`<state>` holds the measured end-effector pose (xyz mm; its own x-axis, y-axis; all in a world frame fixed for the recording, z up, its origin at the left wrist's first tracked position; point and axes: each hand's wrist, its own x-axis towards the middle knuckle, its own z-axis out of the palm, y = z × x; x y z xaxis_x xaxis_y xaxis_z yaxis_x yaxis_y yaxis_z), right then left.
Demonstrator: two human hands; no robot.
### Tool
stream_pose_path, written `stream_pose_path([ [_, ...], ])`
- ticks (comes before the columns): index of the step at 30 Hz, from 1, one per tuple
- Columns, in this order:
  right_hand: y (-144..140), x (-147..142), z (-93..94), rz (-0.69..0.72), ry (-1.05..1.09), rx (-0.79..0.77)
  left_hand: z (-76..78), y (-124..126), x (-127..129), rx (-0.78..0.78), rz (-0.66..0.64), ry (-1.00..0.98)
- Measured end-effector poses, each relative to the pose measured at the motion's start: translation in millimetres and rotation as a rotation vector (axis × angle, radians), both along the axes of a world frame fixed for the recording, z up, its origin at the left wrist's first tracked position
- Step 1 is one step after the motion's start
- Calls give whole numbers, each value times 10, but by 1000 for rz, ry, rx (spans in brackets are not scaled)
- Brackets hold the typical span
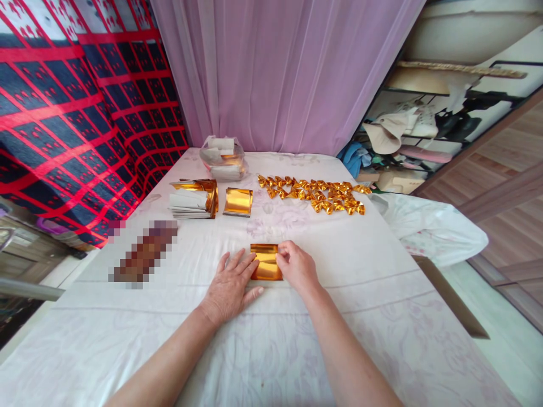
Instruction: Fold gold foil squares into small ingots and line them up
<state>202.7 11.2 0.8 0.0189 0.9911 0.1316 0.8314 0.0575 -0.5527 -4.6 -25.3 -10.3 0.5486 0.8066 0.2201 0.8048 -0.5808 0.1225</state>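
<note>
A gold foil paper sheet (265,263) lies on the white cloth-covered table (339,305) in front of me. My left hand (231,286) rests flat on the cloth, its fingertips pressing the sheet's left edge. My right hand (297,265) pinches the sheet's right edge between thumb and fingers. Farther back lie a small stack of gold sheets (238,202), a thicker pile of gold and white sheets (194,199) and several folded gold paper pieces (316,195) laid in rows.
A clear plastic bag (223,158) with papers stands at the table's far end, before a pink curtain (288,73). A pixelated object (144,251) lies at left. A red-and-black cloth (80,113) hangs left; cluttered shelves (416,135) stand right.
</note>
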Motion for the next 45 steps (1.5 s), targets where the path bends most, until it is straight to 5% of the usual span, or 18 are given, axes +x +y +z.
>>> stream_pose_path([
  [4, -24, -18, 10, 29, -24, 138, -9, -3, 7, 9, 6, -6],
  [11, -115, -125, 69, 354, -208, 201, 9, -13, 17, 1, 2, -10],
  [22, -183, 76, 63, 291, -355, 124, 7, 0, 27, -40, 28, -49],
  [31, -207, 205, -61, 300, -126, 231, -17, -12, 36, -14, 43, -46],
  [39, -259, 244, -48, 537, 21, 267, 4, -14, 37, -15, 26, -34],
  [45, -241, 211, -82, 458, -48, 249, -1, -9, 24, -29, 17, -32],
])
